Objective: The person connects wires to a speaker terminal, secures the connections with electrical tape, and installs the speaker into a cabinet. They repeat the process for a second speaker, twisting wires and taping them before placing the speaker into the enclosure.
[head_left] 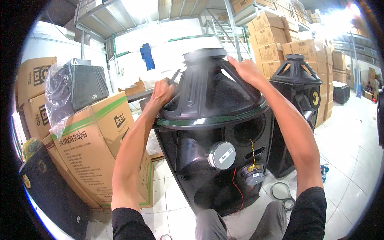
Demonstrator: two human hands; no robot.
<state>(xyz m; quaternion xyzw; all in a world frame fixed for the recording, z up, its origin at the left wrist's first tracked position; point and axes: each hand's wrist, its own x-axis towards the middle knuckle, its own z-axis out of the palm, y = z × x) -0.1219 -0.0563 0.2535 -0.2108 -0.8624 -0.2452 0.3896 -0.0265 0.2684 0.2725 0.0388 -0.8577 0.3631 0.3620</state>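
A large black woofer (200,90) rests magnet-up on top of a black speaker cabinet (176,148) in front of me. My right hand (243,69) grips the woofer by the edge of its round magnet. At the woofer's left side, my left hand (163,93) is closed around a slim dark tool (175,76); its exact kind is unclear. Against the cabinet's near face sit a grey-backed round driver (222,155) and a smaller driver (253,177). A yellow wire (253,154) runs to the smaller one, and a red wire (237,188) hangs down.
Cartons (94,148) stand at left, topped by a plastic-wrapped speaker (86,86). Another cabinet (286,132) bearing an upturned woofer (295,70) is at right, before stacked boxes (270,38). Rings (281,191) and a blue tool (325,172) lie on the floor; a person (369,87) is far right.
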